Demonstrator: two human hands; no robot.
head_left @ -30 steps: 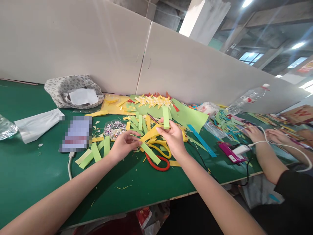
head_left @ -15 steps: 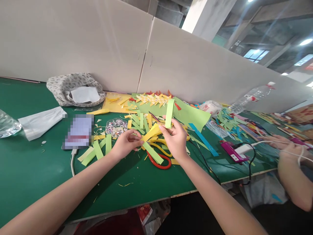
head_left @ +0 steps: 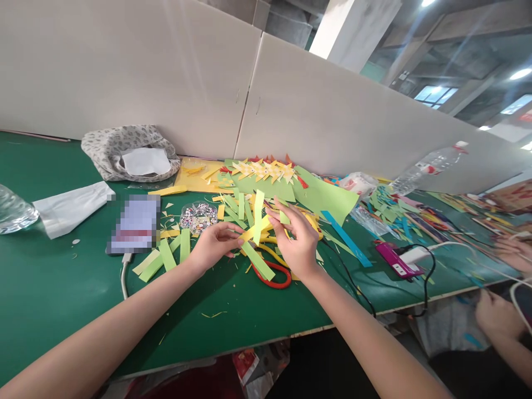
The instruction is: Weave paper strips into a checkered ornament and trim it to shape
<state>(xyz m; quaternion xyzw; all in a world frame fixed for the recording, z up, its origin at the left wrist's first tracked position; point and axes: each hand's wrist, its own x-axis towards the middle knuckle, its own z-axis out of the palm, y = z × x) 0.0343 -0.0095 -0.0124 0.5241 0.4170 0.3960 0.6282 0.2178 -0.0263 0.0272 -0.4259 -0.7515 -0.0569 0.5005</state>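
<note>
My left hand pinches the crossing of folded paper strips, thumb and index finger closed on it. From that crossing a light green strip points down to the right. A yellow strip runs up towards my right hand, and another green strip stands upright. The right thumb and index finger meet at the yellow strip's far end, the other fingers stretched above. Under the work lie scissors with red handles and a yellow-handled tool, both partly covered.
A phone on a cable, a tray of small beads and cut strips lie to the left. Behind are a cloth bag and woven paper fish. A purple power strip and another person's hand are right.
The upright green strip has moved left, away from my right fingers, which have stretched out more. My left hand keeps its place. At right, the other person's hands have moved apart.
</note>
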